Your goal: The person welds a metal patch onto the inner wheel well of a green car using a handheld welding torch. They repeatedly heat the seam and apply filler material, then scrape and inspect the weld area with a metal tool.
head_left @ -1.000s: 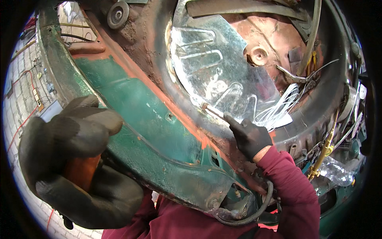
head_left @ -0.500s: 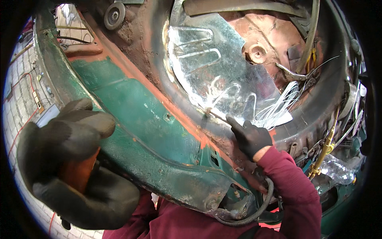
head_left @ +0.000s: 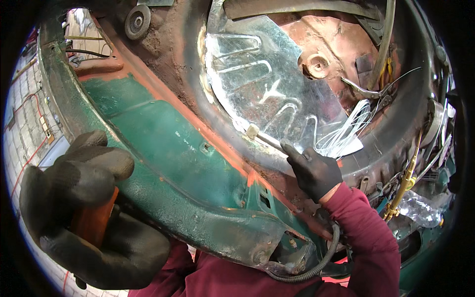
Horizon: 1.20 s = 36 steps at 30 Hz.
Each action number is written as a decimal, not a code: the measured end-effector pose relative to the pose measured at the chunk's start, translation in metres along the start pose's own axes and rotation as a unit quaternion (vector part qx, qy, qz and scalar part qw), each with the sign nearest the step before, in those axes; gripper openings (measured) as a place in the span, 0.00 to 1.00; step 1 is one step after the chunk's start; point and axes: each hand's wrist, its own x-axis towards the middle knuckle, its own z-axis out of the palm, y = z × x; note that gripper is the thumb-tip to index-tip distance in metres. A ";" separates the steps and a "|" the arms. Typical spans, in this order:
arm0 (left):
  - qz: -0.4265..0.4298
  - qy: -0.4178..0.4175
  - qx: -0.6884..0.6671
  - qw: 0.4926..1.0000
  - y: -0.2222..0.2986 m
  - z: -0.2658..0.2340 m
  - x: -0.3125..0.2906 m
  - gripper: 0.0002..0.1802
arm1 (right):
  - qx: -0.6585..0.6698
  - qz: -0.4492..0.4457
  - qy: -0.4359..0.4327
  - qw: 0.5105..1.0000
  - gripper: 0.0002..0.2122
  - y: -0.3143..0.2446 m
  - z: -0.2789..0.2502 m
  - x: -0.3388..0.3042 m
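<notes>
Holding one orange object (head_left: pixel 94 222) — left hand (head_left: pixel 81 184), one slim tool (head_left: pixel 266 138) — right hand (head_left: pixel 316 173), one round disc (head_left: pixel 137 23)

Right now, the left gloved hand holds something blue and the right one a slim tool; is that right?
Not quite: the left hand holds an orange thing, not a blue one, as the head view shows. The right hand does hold a slim tool.
</notes>
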 end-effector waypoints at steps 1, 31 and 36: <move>0.016 -0.004 0.016 1.000 -0.001 0.000 -0.001 0.28 | 0.008 -0.002 0.008 1.000 0.35 0.000 0.001 -0.001; -0.093 0.084 -0.090 0.988 0.013 0.022 0.009 0.34 | -0.036 -0.010 0.009 0.999 0.31 -0.005 0.021 0.029; -0.123 0.112 -0.098 0.981 0.020 0.028 0.013 0.34 | -0.003 -0.029 0.064 0.997 0.26 -0.009 0.013 0.018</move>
